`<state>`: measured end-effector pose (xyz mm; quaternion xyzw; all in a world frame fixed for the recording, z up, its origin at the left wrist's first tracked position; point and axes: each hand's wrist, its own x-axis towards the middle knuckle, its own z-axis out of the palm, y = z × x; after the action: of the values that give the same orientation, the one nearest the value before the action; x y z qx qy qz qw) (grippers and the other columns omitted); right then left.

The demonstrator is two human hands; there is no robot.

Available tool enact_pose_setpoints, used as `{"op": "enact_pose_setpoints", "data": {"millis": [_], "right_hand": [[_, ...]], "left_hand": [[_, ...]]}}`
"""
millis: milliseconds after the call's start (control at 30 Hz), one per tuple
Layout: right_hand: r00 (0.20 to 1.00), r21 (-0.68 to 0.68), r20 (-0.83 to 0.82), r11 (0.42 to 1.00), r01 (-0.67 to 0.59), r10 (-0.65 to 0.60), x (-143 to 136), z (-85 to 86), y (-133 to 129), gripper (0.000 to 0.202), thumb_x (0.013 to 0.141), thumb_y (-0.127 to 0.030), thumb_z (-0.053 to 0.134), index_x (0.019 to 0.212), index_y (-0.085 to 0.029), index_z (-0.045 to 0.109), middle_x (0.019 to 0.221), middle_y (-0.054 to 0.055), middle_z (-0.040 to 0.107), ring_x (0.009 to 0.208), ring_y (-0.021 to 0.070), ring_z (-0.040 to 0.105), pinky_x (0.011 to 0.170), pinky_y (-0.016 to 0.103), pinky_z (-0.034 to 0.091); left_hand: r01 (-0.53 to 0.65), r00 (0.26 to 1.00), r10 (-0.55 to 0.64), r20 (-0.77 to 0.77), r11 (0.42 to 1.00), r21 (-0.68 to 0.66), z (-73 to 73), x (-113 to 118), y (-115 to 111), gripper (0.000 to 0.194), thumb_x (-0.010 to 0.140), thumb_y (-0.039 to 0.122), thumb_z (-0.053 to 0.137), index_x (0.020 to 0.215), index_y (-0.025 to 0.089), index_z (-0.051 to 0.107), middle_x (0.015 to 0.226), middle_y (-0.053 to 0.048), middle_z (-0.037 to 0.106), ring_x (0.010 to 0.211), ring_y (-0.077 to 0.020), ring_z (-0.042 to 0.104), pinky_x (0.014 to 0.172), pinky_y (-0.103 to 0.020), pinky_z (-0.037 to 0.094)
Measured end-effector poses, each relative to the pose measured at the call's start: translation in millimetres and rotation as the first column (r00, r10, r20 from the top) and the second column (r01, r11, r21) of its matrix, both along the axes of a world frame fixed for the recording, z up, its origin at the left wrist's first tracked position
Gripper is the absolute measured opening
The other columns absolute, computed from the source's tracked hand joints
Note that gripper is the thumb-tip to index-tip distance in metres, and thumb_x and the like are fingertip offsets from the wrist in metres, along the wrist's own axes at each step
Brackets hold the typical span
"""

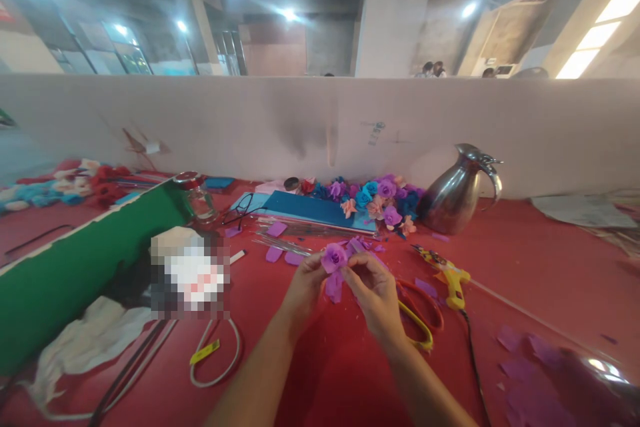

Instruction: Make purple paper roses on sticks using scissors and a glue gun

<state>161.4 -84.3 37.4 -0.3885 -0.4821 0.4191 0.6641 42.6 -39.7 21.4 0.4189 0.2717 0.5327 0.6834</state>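
A purple paper flower (334, 257) is held up in front of me between both hands, with a strip of purple paper (333, 288) hanging below it. My left hand (306, 283) pinches the flower's left side with thumb and fingers. On its right side, my right hand (373, 283) has thumb and forefinger closed at the petals. Just right of that hand lie scissors (425, 340) with red and yellow handles, their blades hidden. Loose purple paper pieces (277, 229) are scattered on the red table (280, 373) beyond my hands.
Several finished paper flowers (385, 197) are heaped behind, beside blue sheets (310, 207). A metal jug (453, 197) and a yellow glue gun (454, 287) with its cord stand right. Left are a glass jar (197, 197), glasses (244, 207), a green panel (100, 247) and a looped cable (235, 353).
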Motion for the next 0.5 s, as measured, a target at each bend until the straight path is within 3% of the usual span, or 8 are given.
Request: {"op": "enact_pose_setpoints", "data": {"millis": [200,500], "right_hand": [[0.968,-0.203,-0.192,0.959,-0.199,0.160,-7.3,2.2,-1.5,0.024,0.073,-0.040,0.071,0.067,-0.018,0.064,0.053,-0.003,0.053,0.049,0.0092,0.044,0.050,0.022,0.036],[0.946,-0.242,-0.291,0.945,-0.219,0.145,-8.6,-0.4,-1.2,0.019,0.069,-0.030,0.072,0.060,-0.018,0.061,0.051,-0.004,0.054,0.049,0.0090,0.044,0.052,0.023,0.035]], "left_hand": [[0.082,0.997,-0.081,-0.011,0.996,0.041,4.7,-0.8,-1.5,0.020,0.072,0.037,0.072,0.081,0.019,0.070,0.063,-0.001,0.064,0.059,-0.0164,0.059,0.057,-0.027,0.046],[0.118,0.993,-0.117,-0.012,0.992,0.047,7.0,-2.0,-1.9,0.026,0.071,0.041,0.074,0.076,0.016,0.070,0.049,0.002,0.053,0.051,-0.0132,0.052,0.052,-0.024,0.041]]}}
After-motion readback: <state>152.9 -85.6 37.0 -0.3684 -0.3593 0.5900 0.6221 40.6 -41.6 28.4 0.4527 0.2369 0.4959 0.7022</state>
